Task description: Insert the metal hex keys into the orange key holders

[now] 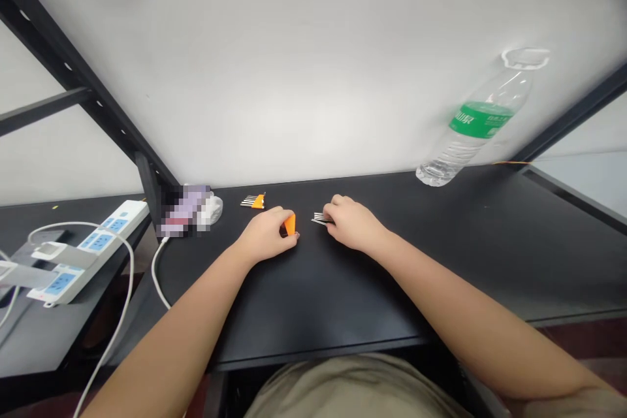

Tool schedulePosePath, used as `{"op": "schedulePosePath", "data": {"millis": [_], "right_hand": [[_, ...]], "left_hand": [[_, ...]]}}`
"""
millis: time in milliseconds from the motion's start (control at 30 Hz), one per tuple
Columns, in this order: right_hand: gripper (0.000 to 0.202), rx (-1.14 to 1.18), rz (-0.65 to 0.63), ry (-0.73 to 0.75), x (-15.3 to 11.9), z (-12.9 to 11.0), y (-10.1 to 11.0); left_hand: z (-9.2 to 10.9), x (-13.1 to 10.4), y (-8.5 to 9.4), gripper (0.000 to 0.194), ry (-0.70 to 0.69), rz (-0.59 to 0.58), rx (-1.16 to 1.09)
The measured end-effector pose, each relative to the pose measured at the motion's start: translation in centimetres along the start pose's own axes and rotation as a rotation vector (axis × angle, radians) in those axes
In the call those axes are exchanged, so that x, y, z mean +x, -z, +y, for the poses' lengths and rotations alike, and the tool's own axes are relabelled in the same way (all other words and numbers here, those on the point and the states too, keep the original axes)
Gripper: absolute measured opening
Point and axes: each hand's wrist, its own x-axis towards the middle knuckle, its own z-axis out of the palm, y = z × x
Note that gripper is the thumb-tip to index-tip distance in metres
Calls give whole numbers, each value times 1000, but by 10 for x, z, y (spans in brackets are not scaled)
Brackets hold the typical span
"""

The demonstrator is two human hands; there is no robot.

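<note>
My left hand grips a small orange plastic holder between thumb and fingers, just above or on the black desk. To its right, my right hand is closed around several thin metal rods that look like hex keys. Their ends stick out to the left, toward the orange piece, with a gap between the two. Behind my left hand lies a second orange holder with several thin metal rods in it, their ends pointing left. My fingers hide part of both held things.
A large clear bottle with a green label stands at the back right by the wall. At left are a blurred purple item, a crumpled white thing, a white power strip and a white cable. Black frame posts rise beside the desk.
</note>
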Motion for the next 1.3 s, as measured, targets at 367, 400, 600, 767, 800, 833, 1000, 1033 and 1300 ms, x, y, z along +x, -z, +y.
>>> {"op": "schedulePosePath", "data": {"millis": [367,400,600,767,800,833,1000,1033,1300], "right_hand": [[15,159,62,15,3,11,5],[12,220,75,40,3,6,8],[18,626,-114,105,1,-24,4],[12,662,-135,24,3,-28,-4],[11,661,-136,8,3,-29,-4],[9,656,-135,-11,3,-29,-4],[8,604,-146,-108,4,-20,1],[9,592,-172,-123,4,-16,3],[23,248,-279,-216,3,13,17]], "left_hand": [[3,1,0,20,-10,11,-26],[4,1,-1,20,-16,16,-29],[10,1,-4,18,-44,22,-2],[9,1,-8,23,-44,13,14],[9,1,-8,23,-48,13,17],[9,1,-9,22,-55,11,20],[6,2,-8,23,-39,-9,32],[4,2,-7,25,-25,-13,36],[-2,3,-5,28,4,-12,45]]}}
